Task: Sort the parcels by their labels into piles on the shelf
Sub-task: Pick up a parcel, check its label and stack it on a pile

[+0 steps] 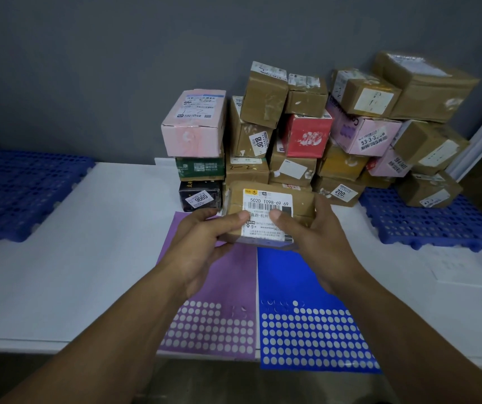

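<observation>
White shelf (pixel 88 258), stacked parcels (pixel 306 132) behind held parcel (pixel 269 217), blue pallets (pixel 21 193) flanking

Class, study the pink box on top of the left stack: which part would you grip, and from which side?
Probably its left side, coming from the front-left. The pink box lies flat on the green box and overhangs it on the left, so fingers can get beneath. Brown parcels crowd its right side.
</observation>
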